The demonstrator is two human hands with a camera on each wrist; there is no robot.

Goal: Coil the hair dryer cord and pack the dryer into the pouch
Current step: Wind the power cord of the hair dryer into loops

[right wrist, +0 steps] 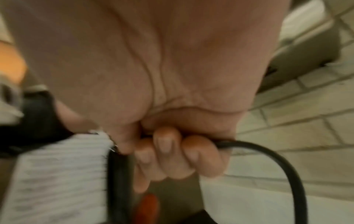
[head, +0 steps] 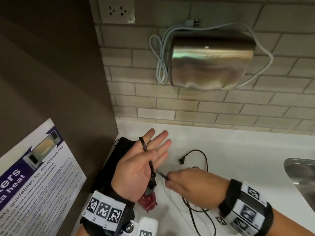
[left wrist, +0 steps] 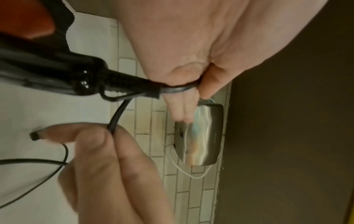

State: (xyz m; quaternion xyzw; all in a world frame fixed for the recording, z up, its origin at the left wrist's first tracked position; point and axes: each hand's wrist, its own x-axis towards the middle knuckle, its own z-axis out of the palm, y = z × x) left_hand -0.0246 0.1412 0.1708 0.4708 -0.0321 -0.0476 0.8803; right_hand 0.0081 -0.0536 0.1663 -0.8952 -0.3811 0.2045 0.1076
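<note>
My left hand (head: 144,160) is palm up with its fingers straight. The black hair dryer cord (head: 205,160) runs across the palm and loops round at the thumb, which pins it against the fingers (left wrist: 180,106). The red and black dryer (head: 148,200) lies on the counter just below that hand's heel. The black pouch (head: 119,150) lies under and behind the left hand. My right hand (head: 168,178) pinches the cord (left wrist: 116,116) a little right of the left palm. The rest of the cord trails loose over the counter to its plug (head: 181,161).
The white counter (head: 238,150) ends at a steel sink (head: 300,176) on the right. A steel hand dryer (head: 211,62) with a grey cable hangs on the tiled wall, with a socket (head: 117,11) above. A microwave poster (head: 34,176) is on the brown panel at left.
</note>
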